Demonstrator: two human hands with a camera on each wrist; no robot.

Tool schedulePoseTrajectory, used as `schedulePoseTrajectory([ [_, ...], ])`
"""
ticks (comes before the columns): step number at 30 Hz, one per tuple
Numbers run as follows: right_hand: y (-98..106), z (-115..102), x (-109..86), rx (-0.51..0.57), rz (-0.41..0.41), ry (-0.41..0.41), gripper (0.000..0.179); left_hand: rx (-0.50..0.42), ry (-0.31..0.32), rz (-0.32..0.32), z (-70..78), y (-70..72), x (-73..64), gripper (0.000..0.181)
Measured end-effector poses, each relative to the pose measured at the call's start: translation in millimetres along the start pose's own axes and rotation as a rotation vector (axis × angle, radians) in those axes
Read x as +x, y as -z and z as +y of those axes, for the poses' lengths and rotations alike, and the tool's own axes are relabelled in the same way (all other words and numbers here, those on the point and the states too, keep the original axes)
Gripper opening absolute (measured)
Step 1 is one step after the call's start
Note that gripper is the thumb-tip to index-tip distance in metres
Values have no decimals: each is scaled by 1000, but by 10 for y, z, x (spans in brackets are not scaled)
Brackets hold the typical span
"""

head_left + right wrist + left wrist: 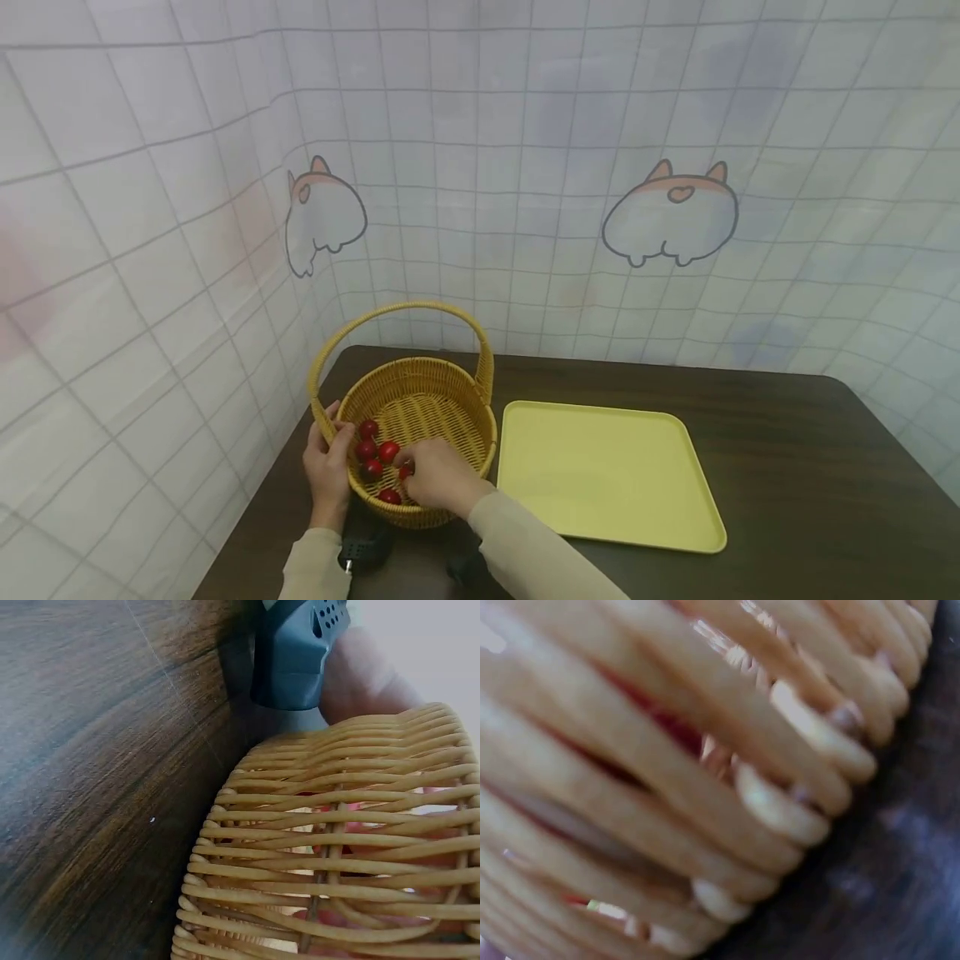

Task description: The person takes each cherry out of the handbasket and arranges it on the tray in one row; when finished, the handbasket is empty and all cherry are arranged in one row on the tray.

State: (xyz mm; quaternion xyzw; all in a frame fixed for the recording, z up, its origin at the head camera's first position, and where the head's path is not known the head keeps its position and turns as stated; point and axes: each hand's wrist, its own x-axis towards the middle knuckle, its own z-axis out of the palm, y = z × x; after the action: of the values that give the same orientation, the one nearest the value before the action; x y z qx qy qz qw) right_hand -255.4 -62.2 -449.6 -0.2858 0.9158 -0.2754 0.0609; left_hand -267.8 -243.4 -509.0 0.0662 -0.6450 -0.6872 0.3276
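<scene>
A round yellow wicker basket (420,518) with a tall arched handle stands on the table's left part. My left hand (327,467) grips its left side by the foot of the handle, thumb at the rim. Several small, round, glossy red fruits (365,450) lie in the left half of the basket. My right hand (442,475) reaches in over the near rim, its curled fingers pinching one red fruit (405,472) that they partly cover. Close woven strands (667,742) fill the left wrist view, with red showing through the gaps. The right wrist view shows the basket's outer wall (337,847).
A yellow rectangular tray (607,475) lies flat just right of the basket on the dark wooden table (795,467). Behind and to the left hangs a white checked cloth (510,208) with cartoon drawings. A dark wrist device (292,664) sits below my left hand.
</scene>
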Motion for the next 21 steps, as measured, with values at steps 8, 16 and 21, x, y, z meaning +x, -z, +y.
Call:
schedulePoseTrajectory([
  [8,150,121,-250,130,225,100,25,24,1,8,-20,14,-25,38],
  [16,201,334,-515,539,457,196,29,20,-28,-11,-15,13,11,41],
  [21,203,494,-644,693,587,193,30,38,-24,-16,-3,17,-1,40],
])
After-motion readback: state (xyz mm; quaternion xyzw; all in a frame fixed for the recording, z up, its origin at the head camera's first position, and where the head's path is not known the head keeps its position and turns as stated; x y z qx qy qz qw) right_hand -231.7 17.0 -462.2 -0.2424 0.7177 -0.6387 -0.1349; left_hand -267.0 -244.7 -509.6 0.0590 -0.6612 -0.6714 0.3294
